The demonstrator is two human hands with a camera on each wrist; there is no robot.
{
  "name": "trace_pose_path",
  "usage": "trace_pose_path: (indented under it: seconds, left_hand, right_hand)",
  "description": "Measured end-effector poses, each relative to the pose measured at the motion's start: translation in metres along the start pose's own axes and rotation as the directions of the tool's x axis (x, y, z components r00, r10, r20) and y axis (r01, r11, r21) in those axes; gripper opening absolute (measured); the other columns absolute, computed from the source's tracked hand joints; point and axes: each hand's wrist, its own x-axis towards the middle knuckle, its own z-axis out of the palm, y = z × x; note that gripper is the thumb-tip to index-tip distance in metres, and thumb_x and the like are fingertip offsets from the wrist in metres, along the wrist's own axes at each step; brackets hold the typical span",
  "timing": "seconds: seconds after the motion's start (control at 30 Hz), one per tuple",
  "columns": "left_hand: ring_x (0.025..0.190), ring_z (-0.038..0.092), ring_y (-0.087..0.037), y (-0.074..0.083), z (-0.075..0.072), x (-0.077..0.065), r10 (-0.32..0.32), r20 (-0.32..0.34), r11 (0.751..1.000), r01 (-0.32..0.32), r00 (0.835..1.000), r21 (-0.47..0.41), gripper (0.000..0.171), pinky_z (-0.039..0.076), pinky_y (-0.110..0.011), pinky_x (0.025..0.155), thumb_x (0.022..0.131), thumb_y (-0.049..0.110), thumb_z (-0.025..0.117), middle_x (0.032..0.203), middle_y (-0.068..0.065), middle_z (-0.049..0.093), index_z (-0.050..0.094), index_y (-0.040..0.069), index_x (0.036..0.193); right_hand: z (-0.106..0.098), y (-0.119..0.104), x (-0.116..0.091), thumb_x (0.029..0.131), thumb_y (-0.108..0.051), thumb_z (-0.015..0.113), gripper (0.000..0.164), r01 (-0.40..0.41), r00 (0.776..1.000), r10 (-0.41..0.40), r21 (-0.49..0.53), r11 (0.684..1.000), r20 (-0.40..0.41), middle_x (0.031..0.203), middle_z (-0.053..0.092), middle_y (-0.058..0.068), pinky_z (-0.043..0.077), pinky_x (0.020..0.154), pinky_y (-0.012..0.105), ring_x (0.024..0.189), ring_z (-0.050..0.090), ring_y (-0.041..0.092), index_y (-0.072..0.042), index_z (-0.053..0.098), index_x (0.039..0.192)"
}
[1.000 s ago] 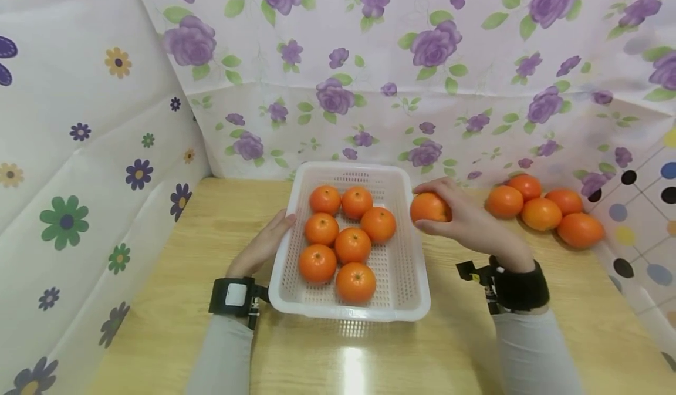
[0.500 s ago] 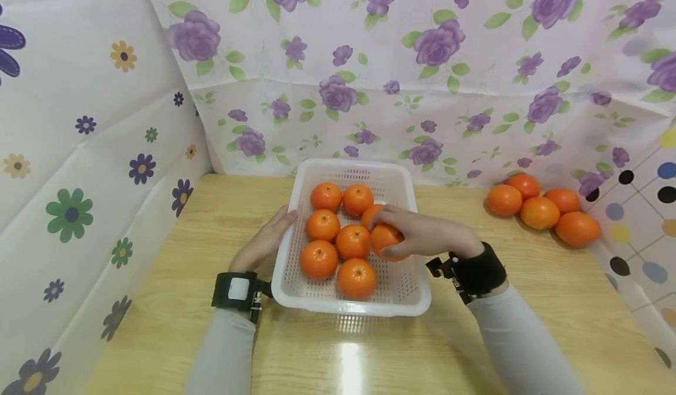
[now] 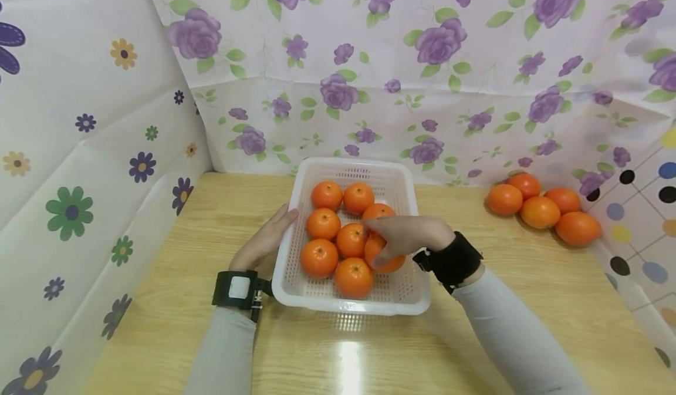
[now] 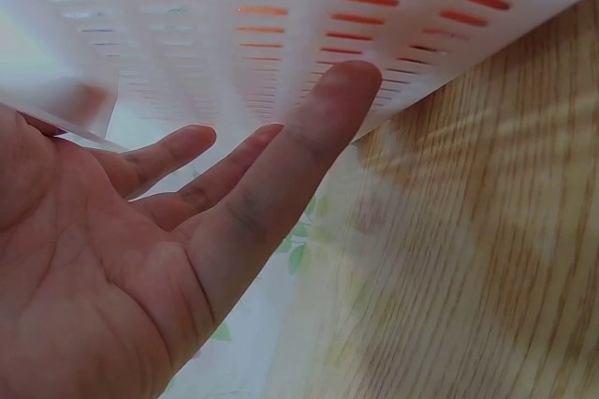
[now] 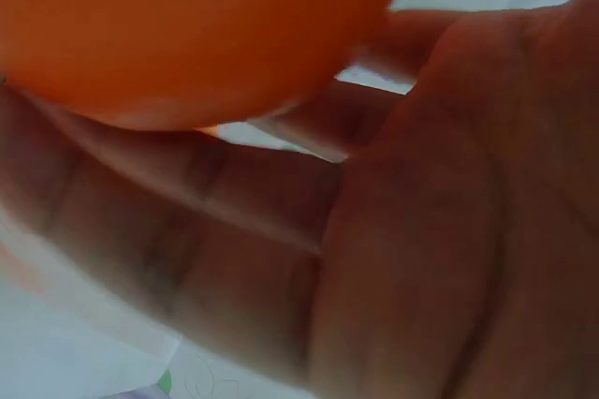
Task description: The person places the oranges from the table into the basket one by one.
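A white perforated plastic basket (image 3: 351, 307) stands on the wooden table with several oranges (image 3: 320, 258) inside. My left hand (image 3: 264, 239) is at its left side, thumb at the rim. In the left wrist view the fingers (image 4: 271, 193) stretch along the outside of the slotted wall. Inside the basket's right half, my right hand (image 3: 409, 233) grips an orange (image 3: 388, 260), thumb and fingers curved around it. That orange sits right beside its neighbours. The right wrist view shows the held orange (image 5: 187, 34) close up against the fingers.
Several more orange fruits (image 3: 540, 212) lie in a group at the table's back right. A flowered cloth (image 3: 338, 90) hangs behind the table, and a patterned sheet (image 3: 105, 148) borders it on the left.
My right hand has carried the orange from beyond the basket's right rim leftward and down among the others. The front orange has shifted slightly left. My left hand has stayed at the basket's side.
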Motion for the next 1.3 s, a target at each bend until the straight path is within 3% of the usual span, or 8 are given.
trace_pose_path:
  seconds: [0.2, 0.33, 0.47, 0.6, 0.73, 0.87, 1.2, 1.3]
  left_hand:
    - [0.122, 0.062, -0.048, 0.002, 0.001, -0.001, 0.007, 0.004, 1.0, -0.007, 1.0, -0.017, 0.064, 0.061, -0.047, 0.09, 0.114, 0.047, 0.029, 0.147, -0.031, 0.049, 0.013, 0.013, 0.167]
    - [0.121, 0.062, -0.048, 0.002, 0.0, -0.001, 0.009, 0.003, 1.0, -0.009, 1.0, -0.018, 0.064, 0.061, -0.047, 0.09, 0.114, 0.046, 0.028, 0.146, -0.032, 0.049, 0.014, 0.013, 0.167]
    - [0.121, 0.062, -0.048, 0.002, 0.0, -0.002, 0.006, -0.003, 1.0, -0.006, 1.0, -0.017, 0.063, 0.061, -0.048, 0.089, 0.115, 0.046, 0.028, 0.146, -0.032, 0.049, 0.014, 0.013, 0.167]
    - [0.122, 0.062, -0.047, 0.001, 0.0, -0.002, 0.006, -0.004, 1.0, -0.006, 1.0, -0.015, 0.063, 0.061, -0.047, 0.089, 0.114, 0.046, 0.028, 0.147, -0.032, 0.049, 0.014, 0.012, 0.167]
    - [0.121, 0.063, -0.046, 0.002, 0.001, 0.0, 0.006, -0.003, 1.0, -0.006, 1.0, -0.01, 0.063, 0.061, -0.046, 0.089, 0.114, 0.046, 0.028, 0.146, -0.031, 0.05, 0.014, 0.012, 0.166]
    - [0.119, 0.064, -0.045, 0.003, 0.002, 0.001, 0.014, 0.0, 1.0, -0.014, 1.0, -0.004, 0.063, 0.061, -0.046, 0.089, 0.115, 0.045, 0.028, 0.145, -0.031, 0.051, 0.015, 0.012, 0.166]
    - [0.119, 0.063, -0.047, 0.005, 0.002, 0.0, 0.028, 0.005, 1.0, -0.028, 1.0, -0.002, 0.061, 0.061, -0.048, 0.089, 0.115, 0.043, 0.027, 0.144, -0.032, 0.051, 0.015, 0.011, 0.166]
    - [0.119, 0.063, -0.048, 0.004, 0.002, 0.0, 0.028, 0.004, 1.0, -0.028, 1.0, -0.002, 0.062, 0.061, -0.047, 0.088, 0.115, 0.044, 0.027, 0.144, -0.032, 0.051, 0.016, 0.011, 0.166]
  right_hand:
    - [0.006, -0.003, 0.006, 0.088, -0.026, 0.087, 0.092, -0.175, 0.985, 0.174, 0.056, 0.983, 0.017, 0.155, 0.049, 0.013, 0.049, 0.11, 0.048, 0.129, 0.053, 0.024, -0.012, 0.033, 0.162]
    - [0.007, -0.005, 0.01, 0.088, -0.026, 0.087, 0.101, -0.207, 0.978, 0.206, 0.029, 0.978, 0.039, 0.165, 0.035, 0.017, 0.044, 0.114, 0.048, 0.137, 0.048, 0.026, -0.009, 0.024, 0.165]
    - [0.006, -0.006, 0.016, 0.086, -0.028, 0.089, 0.103, -0.186, 0.981, 0.188, -0.032, 0.982, 0.052, 0.162, 0.042, 0.014, 0.041, 0.117, 0.044, 0.138, 0.048, 0.023, -0.005, 0.025, 0.164]
    - [0.005, -0.008, 0.019, 0.083, -0.025, 0.091, 0.101, -0.195, 0.978, 0.195, -0.006, 0.981, 0.075, 0.154, 0.051, 0.01, 0.047, 0.111, 0.045, 0.132, 0.051, 0.021, -0.007, 0.031, 0.162]
    - [0.007, -0.011, 0.022, 0.082, -0.023, 0.092, 0.109, -0.26, 0.962, 0.256, 0.029, 0.965, 0.096, 0.161, 0.044, 0.01, 0.051, 0.106, 0.046, 0.133, 0.051, 0.023, -0.009, 0.024, 0.166]
    - [0.01, -0.014, 0.024, 0.082, -0.025, 0.092, 0.116, -0.318, 0.944, 0.316, 0.008, 0.948, 0.098, 0.167, 0.032, 0.013, 0.047, 0.111, 0.045, 0.141, 0.045, 0.026, -0.009, 0.015, 0.167]
    - [0.014, -0.018, 0.031, 0.078, -0.03, 0.095, 0.122, -0.373, 0.922, 0.374, -0.029, 0.928, 0.104, 0.162, 0.042, 0.013, 0.053, 0.103, 0.047, 0.125, 0.054, 0.028, -0.008, 0.015, 0.167]
    - [0.013, -0.018, 0.031, 0.079, -0.032, 0.094, 0.121, -0.373, 0.921, 0.374, -0.027, 0.927, 0.11, 0.163, 0.041, 0.012, 0.052, 0.104, 0.048, 0.129, 0.052, 0.028, -0.009, 0.015, 0.167]
